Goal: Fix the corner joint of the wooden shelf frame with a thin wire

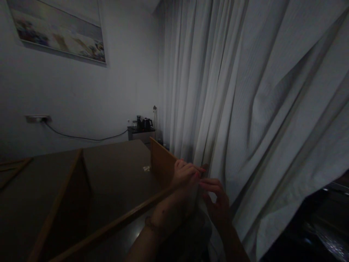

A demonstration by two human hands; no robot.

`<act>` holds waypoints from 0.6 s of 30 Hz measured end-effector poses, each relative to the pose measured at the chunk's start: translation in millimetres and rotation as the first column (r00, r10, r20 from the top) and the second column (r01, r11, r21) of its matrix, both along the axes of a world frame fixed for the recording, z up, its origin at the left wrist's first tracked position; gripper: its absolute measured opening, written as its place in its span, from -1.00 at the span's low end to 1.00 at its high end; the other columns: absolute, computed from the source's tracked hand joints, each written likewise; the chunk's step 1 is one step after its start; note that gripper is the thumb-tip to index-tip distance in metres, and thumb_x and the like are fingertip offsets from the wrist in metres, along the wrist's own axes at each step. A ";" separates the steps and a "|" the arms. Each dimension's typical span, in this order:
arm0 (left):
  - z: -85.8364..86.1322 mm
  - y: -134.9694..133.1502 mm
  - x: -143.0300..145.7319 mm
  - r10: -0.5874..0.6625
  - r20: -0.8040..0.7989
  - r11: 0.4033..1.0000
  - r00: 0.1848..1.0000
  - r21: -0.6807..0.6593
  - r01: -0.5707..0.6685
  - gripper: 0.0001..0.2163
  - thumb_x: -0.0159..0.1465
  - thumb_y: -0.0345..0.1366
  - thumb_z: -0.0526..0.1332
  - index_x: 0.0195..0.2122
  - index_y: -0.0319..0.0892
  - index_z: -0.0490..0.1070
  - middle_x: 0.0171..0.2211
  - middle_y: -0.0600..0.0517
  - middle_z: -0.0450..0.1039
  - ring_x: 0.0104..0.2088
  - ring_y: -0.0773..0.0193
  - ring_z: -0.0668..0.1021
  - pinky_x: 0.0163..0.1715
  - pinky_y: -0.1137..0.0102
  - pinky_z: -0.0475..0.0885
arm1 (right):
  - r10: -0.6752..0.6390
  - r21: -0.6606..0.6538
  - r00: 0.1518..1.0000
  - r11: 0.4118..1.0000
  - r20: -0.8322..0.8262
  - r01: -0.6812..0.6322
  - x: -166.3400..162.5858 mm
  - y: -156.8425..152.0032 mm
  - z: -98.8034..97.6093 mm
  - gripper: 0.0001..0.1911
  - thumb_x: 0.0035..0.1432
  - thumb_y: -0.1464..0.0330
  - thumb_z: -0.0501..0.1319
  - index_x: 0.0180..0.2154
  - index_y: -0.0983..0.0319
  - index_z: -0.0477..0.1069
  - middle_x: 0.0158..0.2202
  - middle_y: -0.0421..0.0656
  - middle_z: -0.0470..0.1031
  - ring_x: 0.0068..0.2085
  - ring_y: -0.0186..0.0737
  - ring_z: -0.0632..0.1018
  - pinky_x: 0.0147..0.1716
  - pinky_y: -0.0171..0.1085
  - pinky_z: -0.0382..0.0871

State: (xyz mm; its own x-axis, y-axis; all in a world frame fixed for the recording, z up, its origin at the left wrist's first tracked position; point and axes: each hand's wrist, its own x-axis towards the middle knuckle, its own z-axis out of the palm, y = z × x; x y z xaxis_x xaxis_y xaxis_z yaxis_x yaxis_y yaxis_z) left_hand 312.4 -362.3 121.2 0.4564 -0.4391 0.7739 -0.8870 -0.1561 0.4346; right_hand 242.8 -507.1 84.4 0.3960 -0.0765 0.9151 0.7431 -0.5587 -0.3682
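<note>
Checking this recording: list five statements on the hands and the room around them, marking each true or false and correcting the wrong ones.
1. The left hand is by an upright wooden panel, with the right hand close beside it. True.
2. The bracelet is on the right wrist. False: the bracelet is on the left wrist.
3. A dark cord runs along the wall from a wall socket. True.
4. The curtain hangs on the left side of the picture. False: the curtain fills much of the right side.
5. The black pot hangs from the wall. False: the black pot stands on the small cabinet near the corner.
</note>
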 end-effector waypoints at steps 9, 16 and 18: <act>7.7 7.9 -13.3 -0.056 0.006 0.997 0.998 -0.053 0.056 -0.66 0.43 -0.20 -0.13 -0.31 -0.10 0.39 -0.13 0.01 0.58 -0.07 0.19 0.49 0.25 0.13 0.08 | 0.045 0.302 0.999 0.952 -0.012 -0.039 4.1 27.9 -8.1 -0.84 0.29 0.23 0.21 -0.30 0.13 0.50 -0.34 -0.17 0.51 -0.30 -0.22 0.54 -0.32 -0.26 0.41; 6.9 9.7 -17.6 -0.050 0.003 0.998 0.999 -0.037 0.050 -0.63 0.46 -0.26 -0.22 -0.11 -0.08 0.39 -0.01 0.02 0.53 -0.01 0.22 0.47 0.27 0.12 0.11 | 0.044 0.443 0.998 0.896 -0.053 -0.016 -0.1 39.7 -3.8 -0.77 0.27 0.21 0.23 -0.42 0.16 0.46 -0.47 -0.24 0.47 -0.42 -0.27 0.47 -0.40 -0.31 0.33; 4.7 9.2 -15.0 -0.033 -0.002 0.999 0.999 -0.020 0.033 -0.63 0.47 -0.24 -0.22 -0.07 -0.07 0.39 0.00 0.01 0.52 0.01 0.21 0.46 0.25 0.12 0.16 | 0.037 0.455 0.996 0.891 -0.075 0.001 0.3 40.4 -4.7 -0.74 0.27 0.20 0.23 -0.44 0.16 0.44 -0.48 -0.24 0.45 -0.41 -0.27 0.46 -0.39 -0.30 0.32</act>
State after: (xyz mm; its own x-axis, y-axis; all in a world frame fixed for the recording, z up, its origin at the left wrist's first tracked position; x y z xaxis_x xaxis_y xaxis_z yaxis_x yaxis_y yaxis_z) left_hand 297.4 -353.1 125.8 0.4439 -0.4384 0.7815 -0.8904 -0.1182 0.4395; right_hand 243.1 -466.7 79.7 0.4711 -0.4681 0.7476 0.7091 -0.3031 -0.6366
